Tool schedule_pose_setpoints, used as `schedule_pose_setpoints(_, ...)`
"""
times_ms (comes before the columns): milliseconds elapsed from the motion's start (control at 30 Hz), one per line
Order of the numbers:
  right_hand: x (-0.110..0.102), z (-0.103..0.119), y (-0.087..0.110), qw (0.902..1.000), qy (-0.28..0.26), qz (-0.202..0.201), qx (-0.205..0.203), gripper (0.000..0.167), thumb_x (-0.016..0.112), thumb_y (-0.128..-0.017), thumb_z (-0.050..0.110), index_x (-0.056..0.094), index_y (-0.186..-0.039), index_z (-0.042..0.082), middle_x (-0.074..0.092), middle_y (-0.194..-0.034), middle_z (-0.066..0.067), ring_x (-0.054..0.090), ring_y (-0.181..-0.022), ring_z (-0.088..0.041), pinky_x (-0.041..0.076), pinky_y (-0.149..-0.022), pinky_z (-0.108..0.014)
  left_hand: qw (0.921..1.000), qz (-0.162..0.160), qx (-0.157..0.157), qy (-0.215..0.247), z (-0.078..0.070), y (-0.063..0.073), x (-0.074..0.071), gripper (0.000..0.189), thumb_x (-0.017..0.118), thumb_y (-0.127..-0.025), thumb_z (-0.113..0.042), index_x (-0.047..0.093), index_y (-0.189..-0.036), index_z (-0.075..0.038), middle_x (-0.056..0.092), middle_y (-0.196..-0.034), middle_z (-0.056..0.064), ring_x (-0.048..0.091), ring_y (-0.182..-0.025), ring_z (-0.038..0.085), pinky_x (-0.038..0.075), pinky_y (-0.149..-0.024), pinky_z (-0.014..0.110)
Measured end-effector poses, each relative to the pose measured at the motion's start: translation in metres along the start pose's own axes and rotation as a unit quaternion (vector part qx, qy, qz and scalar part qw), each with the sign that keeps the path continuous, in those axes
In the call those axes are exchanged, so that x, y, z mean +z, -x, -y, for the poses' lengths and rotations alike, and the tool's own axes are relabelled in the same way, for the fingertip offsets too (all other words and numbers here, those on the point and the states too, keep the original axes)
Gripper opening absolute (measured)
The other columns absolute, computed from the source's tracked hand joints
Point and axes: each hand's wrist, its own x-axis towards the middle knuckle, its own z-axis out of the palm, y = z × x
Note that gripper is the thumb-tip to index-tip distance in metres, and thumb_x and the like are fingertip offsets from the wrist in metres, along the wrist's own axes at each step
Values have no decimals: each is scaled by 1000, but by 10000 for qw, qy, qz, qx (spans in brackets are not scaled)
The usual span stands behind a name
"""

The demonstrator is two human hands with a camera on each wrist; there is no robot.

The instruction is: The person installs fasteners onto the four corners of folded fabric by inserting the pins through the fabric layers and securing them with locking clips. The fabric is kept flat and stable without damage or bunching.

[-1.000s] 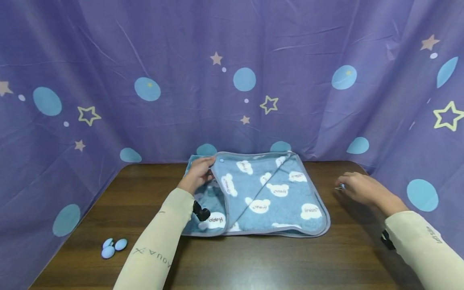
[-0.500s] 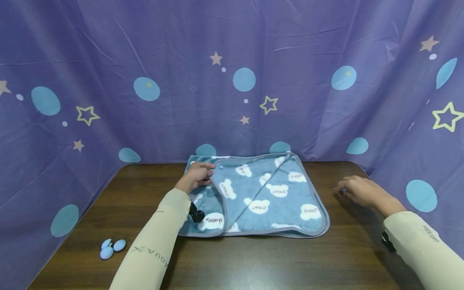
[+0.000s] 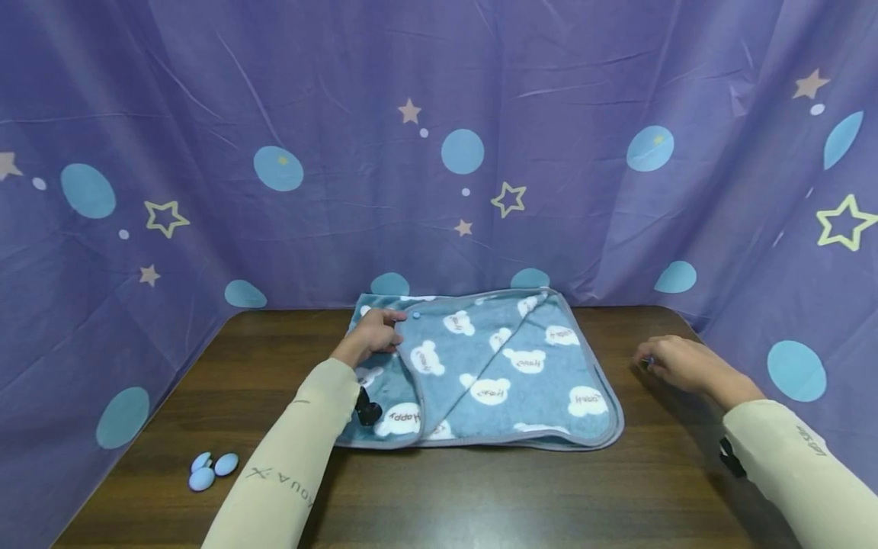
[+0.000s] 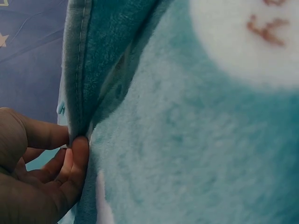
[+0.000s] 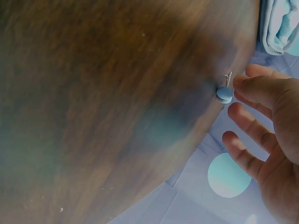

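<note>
A blue fleece blanket (image 3: 490, 351) with white bear-head shapes and a grey edging lies folded on the table. At its far left, my left hand (image 3: 373, 333) pinches the edge of the upper layer between thumb and fingers, clearly visible in the left wrist view. Close to those fingertips, a small round blue head (image 3: 416, 315) sits on the upper layer near its corner. To the right of the blanket, my right hand (image 3: 675, 360) holds a small blue-headed metal pin (image 5: 224, 94) at its thumb and fingertips; the other fingers are loosely bent.
Three blue oval-headed pieces (image 3: 202, 479) lie together on the brown wooden table (image 3: 480, 499) at the front left. A purple curtain (image 3: 466, 229) with stars and dots hangs behind the table and along both sides.
My left hand has come slightly nearer and lower with the blanket edge, so the corner lies flatter. The right hand has dipped slightly, still with the pin.
</note>
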Motion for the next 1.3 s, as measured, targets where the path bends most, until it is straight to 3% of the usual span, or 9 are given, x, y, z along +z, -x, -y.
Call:
schedule_pose_setpoints(133,2,-4,1,10000,4,6,-9,27,74,-80,-8,76,-98,12,72,-97,-1,69,-89,-25,56,-77,-45,9996,-243,30,-142,-2,2,1,51,67,-90,10,61,-139,-5,54,-127,21,61,-78,19,57,-63,27)
schedule_pose_setpoints(233,3,-8,3,10000,52,-25,-32,29,74,-79,-8,76,-98,13,71,-97,0,68,-88,-23,55,-75,-44,9962,-637,207,-555,-6,4,4,47,71,-87,6,66,-132,-5,58,-118,18,62,-70,18,55,-59,26)
schedule_pose_setpoints(333,3,-10,3,10000,85,-35,-20,30,74,-79,-9,76,-98,14,71,-96,0,67,-86,-21,55,-73,-42,9893,-880,504,-1049,-12,8,9,41,74,-86,0,68,-127,-5,62,-115,16,64,-77,20,54,-64,28)
schedule_pose_setpoints(467,4,-10,2,9999,92,23,44,29,73,-79,-9,77,-97,14,70,-96,0,67,-86,-22,55,-73,-43,9818,-729,991,-1449,-19,14,21,35,74,-89,-6,69,-124,-4,66,-116,15,63,-101,27,54,-82,36)
schedule_pose_setpoints(600,5,-9,1,9999,101,121,70,27,73,-80,-9,77,-96,13,71,-97,-2,69,-90,-28,57,-78,-48,9717,-495,1504,-1753,-30,22,37,28,75,-90,-7,72,-118,-3,70,-110,14,64,-106,30,52,-92,42)
schedule_pose_setpoints(733,7,-8,-1,9995,121,260,129,24,72,-81,-8,76,-94,12,72,-94,-2,70,-91,-30,57,-80,-50,9562,13,2117,-2021,-45,33,57,25,75,-92,-7,72,-116,-1,71,-108,15,65,-101,28,53,-91,43)
schedule_pose_setpoints(900,6,-6,-2,9989,84,374,252,22,72,-82,-7,76,-92,12,74,-93,-1,71,-89,-28,58,-78,-49,9276,1109,2689,-2346,-65,49,83,26,73,-96,-12,70,-121,-4,69,-115,15,67,-101,25,54,-88,38)
schedule_pose_setpoints(1067,5,-4,-4,9983,35,482,310,22,73,-81,-5,76,-93,13,74,-94,-2,71,-88,-28,58,-75,-50,9064,2014,2745,-2501,-75,60,107,28,71,-99,-19,70,-125,-8,67,-123,13,68,-101,20,55,-85,32)
schedule_pose_setpoints(1300,6,-2,-6,9987,-28,445,252,23,72,-81,-5,76,-92,15,74,-95,-1,72,-88,-27,58,-74,-49,8852,2434,2912,-2691,-79,71,138,28,72,-98,-23,70,-124,-12,68,-120,8,66,-96,11,53,-83,24)
